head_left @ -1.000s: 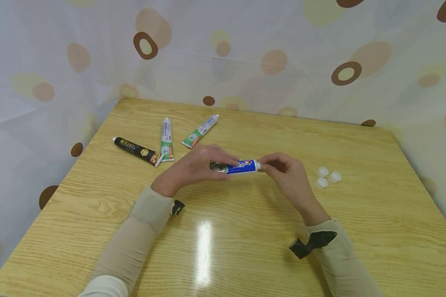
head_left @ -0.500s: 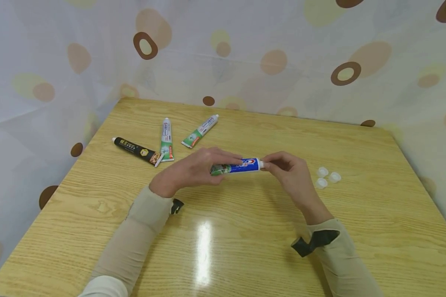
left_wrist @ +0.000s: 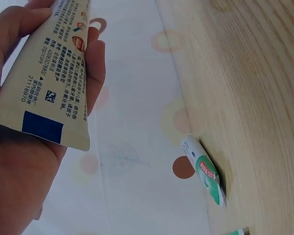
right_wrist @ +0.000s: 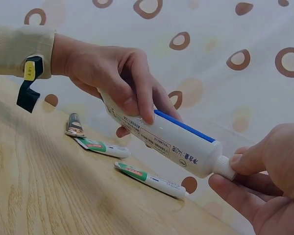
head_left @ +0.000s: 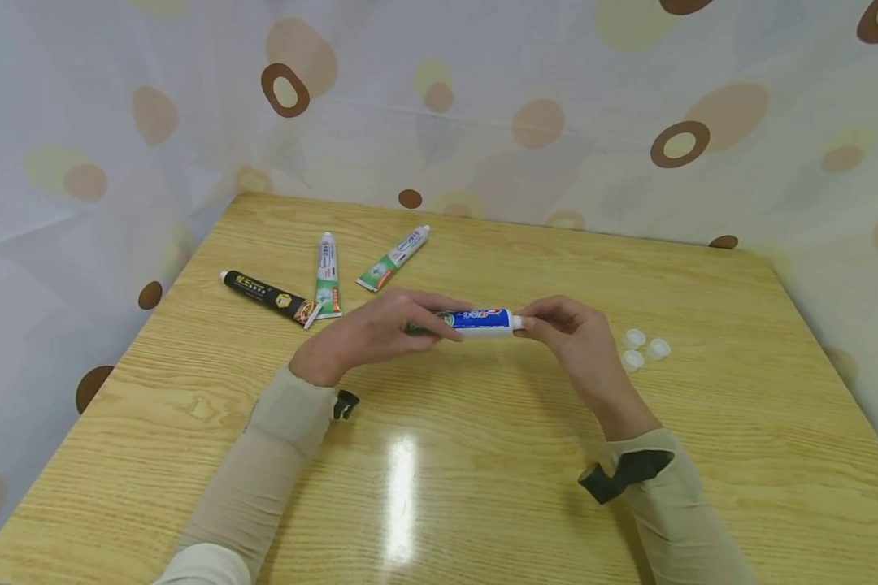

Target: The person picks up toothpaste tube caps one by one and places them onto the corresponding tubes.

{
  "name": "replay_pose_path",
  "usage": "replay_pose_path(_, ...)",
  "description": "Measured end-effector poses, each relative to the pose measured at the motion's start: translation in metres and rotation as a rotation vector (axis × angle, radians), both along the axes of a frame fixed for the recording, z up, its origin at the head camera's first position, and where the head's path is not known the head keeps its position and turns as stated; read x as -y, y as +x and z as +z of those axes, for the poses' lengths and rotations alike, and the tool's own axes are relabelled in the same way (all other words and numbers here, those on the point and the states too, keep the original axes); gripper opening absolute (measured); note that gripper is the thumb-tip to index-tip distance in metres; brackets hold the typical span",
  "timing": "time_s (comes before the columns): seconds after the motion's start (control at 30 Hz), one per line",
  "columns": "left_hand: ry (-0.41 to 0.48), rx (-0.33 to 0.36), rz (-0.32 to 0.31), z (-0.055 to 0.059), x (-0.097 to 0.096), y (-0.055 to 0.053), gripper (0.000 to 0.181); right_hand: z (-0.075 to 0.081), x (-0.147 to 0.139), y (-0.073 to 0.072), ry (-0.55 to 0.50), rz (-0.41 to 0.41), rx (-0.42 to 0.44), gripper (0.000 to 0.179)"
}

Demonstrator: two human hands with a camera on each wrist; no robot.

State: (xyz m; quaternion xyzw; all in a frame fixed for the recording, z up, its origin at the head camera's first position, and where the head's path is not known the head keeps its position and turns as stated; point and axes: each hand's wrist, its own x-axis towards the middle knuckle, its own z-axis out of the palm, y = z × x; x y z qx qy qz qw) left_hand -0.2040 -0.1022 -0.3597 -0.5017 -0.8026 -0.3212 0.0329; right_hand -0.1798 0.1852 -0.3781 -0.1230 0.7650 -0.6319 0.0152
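Observation:
A blue and white toothpaste tube (head_left: 483,320) is held sideways above the table. My left hand (head_left: 384,327) grips its body with the thumb on one side and fingers on the other. In the left wrist view the printed back of the tube (left_wrist: 51,83) and its flat crimped end face the camera. My right hand (head_left: 574,345) pinches the ribbed white cap (right_wrist: 224,167) between thumb and fingertips. The cap sits on the tube's neck in the right wrist view.
Left of the hands lie a black toothpaste tube (head_left: 267,296) and a green and white tube (head_left: 328,276), ends overlapping. Another green and white tube (head_left: 395,258) lies further back. Several small white translucent caps (head_left: 633,360) are grouped on the wooden table (head_left: 761,422) at right.
The tube has rolled in the left hand, so more of its white side shows. My left fingers have shifted on the body. My right hand moved slightly right, still pinching the cap.

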Motion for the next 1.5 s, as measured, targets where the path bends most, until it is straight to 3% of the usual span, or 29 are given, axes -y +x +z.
replay_pose_path(0.3,0.009,0.033,0.010,-0.0005,0.0008,0.0003,0.018,0.0015,-0.0023,0.0012,0.015,-0.001,0.033,0.026)
replay_pose_path(0.47,0.064,0.063,0.014,-0.0002,0.0005,0.0000,0.033,0.0021,-0.0033,0.0008,-0.008,0.004,0.031,0.027)
replay_pose_path(0.6,0.075,0.034,0.043,0.0004,0.0009,0.0005,0.043,0.0021,-0.0033,0.0005,-0.008,0.020,0.020,0.029)
replay_pose_path(0.97,0.102,-0.043,0.087,0.0008,0.0023,0.0010,0.040,0.0027,-0.0010,0.0026,0.020,0.021,-0.044,0.030)
replay_pose_path(1.5,0.115,0.016,0.114,0.0009,0.0021,0.0032,0.039,0.0013,-0.0019,0.0026,0.045,-0.012,-0.086,0.025)
